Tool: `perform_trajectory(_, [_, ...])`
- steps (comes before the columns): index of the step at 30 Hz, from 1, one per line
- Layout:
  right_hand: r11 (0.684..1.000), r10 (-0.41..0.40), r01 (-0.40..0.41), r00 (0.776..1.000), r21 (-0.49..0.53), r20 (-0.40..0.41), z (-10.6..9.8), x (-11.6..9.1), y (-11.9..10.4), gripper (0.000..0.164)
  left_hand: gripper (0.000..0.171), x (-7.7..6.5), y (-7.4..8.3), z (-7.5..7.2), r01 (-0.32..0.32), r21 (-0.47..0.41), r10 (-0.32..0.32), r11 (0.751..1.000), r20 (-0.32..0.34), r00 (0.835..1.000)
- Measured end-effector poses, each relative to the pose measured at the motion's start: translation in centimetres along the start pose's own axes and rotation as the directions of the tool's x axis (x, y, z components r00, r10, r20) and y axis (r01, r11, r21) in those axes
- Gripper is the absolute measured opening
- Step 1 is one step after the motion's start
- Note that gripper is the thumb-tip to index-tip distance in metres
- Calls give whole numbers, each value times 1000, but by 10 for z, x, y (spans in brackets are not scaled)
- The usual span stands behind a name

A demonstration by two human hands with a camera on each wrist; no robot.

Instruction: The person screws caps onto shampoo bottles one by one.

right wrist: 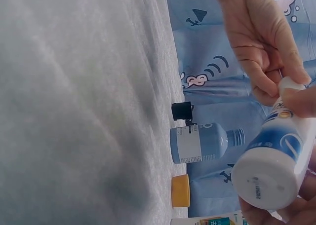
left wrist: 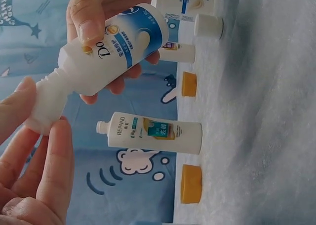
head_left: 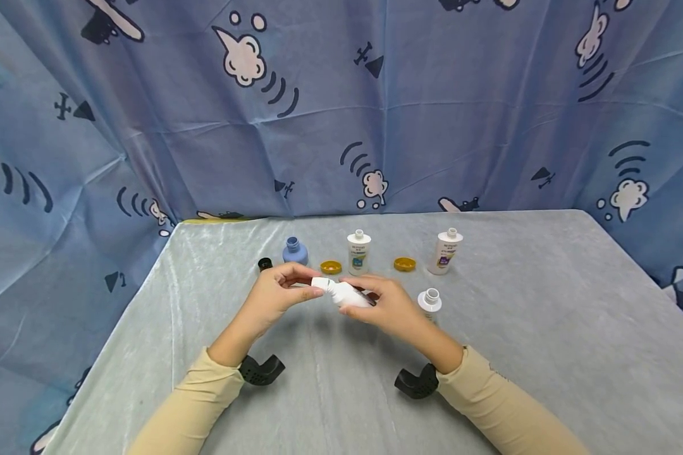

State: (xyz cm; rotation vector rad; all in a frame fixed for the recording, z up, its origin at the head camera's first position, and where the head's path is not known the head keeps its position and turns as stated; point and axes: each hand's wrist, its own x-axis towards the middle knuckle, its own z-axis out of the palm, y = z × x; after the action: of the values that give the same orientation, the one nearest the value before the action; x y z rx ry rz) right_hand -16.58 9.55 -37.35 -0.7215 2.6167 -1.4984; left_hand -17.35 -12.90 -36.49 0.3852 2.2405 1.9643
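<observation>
My right hand (head_left: 388, 304) grips a small white bottle (left wrist: 118, 47) with a blue label band, tilted so its neck points left and its base shows in the right wrist view. At the neck, my left hand (head_left: 273, 296) pinches a white cap (left wrist: 47, 104) between thumb and fingers. Screw threads show beside the cap in the left wrist view. Both hands are raised over the cloth-covered table. Near my right wrist stands another uncapped white bottle (head_left: 430, 299), partly hidden by the arm.
Behind the hands stand a blue uncapped bottle (head_left: 295, 251), two white uncapped bottles (head_left: 358, 253) and two orange caps (head_left: 405, 264). A black cap (right wrist: 182, 111) lies by the blue bottle. A white cap (left wrist: 208, 26) sits near the right-hand bottles. A patterned blue curtain (head_left: 319, 126) hangs behind the table.
</observation>
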Motion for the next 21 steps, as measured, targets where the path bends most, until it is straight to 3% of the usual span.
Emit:
perform_trajectory(9, [1000, -10, 10, 1000, -20, 20, 3, 1, 0, 45, 33, -2, 1, 2, -13, 38, 13, 999, -14, 1000])
perform_trajectory(21, [999, -37, 37, 999, -10, 25, 4, 0, 1, 47, 38, -3, 0, 7, -29, 60, 28, 998, 27, 999])
